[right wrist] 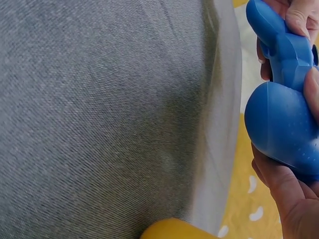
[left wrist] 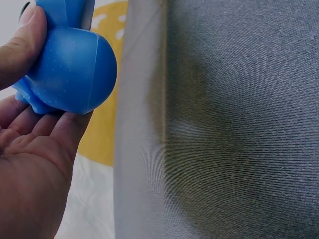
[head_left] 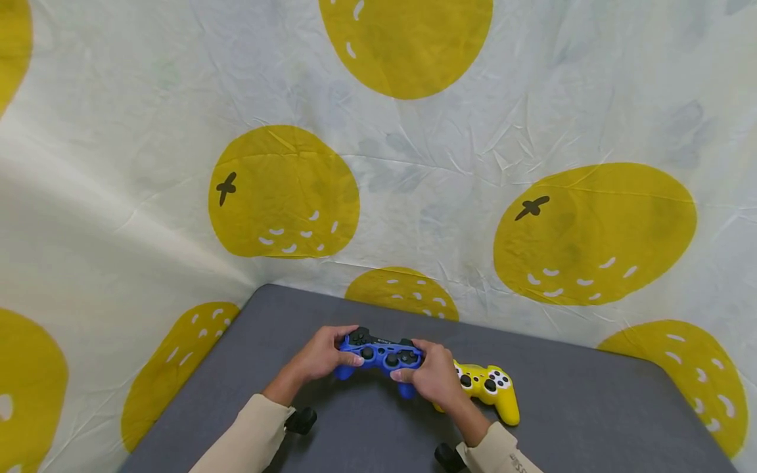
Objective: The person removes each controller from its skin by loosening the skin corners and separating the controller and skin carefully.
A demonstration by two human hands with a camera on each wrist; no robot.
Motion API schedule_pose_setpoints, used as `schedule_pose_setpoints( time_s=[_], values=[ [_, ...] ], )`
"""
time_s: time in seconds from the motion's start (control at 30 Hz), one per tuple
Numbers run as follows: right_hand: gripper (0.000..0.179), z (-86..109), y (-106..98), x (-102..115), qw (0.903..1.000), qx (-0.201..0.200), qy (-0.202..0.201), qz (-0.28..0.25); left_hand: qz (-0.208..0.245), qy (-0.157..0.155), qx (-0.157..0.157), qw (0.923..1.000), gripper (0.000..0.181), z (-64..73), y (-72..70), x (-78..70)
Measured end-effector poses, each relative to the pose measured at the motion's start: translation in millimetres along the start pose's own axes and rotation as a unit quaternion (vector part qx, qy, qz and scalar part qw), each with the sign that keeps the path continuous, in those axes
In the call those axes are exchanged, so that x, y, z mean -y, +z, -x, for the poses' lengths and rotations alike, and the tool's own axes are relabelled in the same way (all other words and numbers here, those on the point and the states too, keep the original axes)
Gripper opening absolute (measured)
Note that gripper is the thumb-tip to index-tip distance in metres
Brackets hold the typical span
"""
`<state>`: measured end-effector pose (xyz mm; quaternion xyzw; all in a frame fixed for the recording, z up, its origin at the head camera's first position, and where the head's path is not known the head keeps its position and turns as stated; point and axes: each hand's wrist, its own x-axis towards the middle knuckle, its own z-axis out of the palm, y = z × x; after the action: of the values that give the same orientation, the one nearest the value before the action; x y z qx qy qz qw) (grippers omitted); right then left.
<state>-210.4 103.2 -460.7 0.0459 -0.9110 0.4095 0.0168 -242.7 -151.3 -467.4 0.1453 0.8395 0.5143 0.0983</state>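
Observation:
Both hands hold a blue game controller (head_left: 378, 358) above the grey table, its black buttons and sticks facing up in the head view. My left hand (head_left: 322, 355) grips the left end, thumb on top by the left stick. On the other end, my right hand (head_left: 434, 373) grips with its thumb near the right stick. The left wrist view shows a rounded blue handle (left wrist: 75, 69) between thumb and fingers of the left hand (left wrist: 35, 159). In the right wrist view the right hand (right wrist: 286, 191) wraps the near handle (right wrist: 281, 129).
A yellow game controller (head_left: 505, 397) with white button areas lies on the grey table (head_left: 591, 407), partly behind the right hand and forearm. White cloth (head_left: 414, 197) printed with large yellow fruit hangs behind and to the left of the table.

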Motion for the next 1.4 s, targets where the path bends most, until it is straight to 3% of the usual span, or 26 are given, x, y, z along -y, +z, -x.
schedule_pose_setpoints(
  time_s=[0.3, 0.77, 1.4],
  values=[
    [0.076, 0.4, 6, -6, 1.0, 0.001, -0.008, -0.001, -0.001, -0.012, -0.004, 0.9999, 0.07, -0.3, 4.7, 7.6],
    [0.076, -2.2, 16, -14, 1.0, -0.003, -0.005, 0.003, 0.0, 0.008, 0.003, 1.0, 0.071, -2.8, 7.0, 17.7],
    [0.079, -2.5, 23, -19, 0.9999, 0.01, 0.004, -0.005, 0.0, 0.001, 0.001, 1.0, 0.071, -4.0, 9.1, 25.5]
  ],
)
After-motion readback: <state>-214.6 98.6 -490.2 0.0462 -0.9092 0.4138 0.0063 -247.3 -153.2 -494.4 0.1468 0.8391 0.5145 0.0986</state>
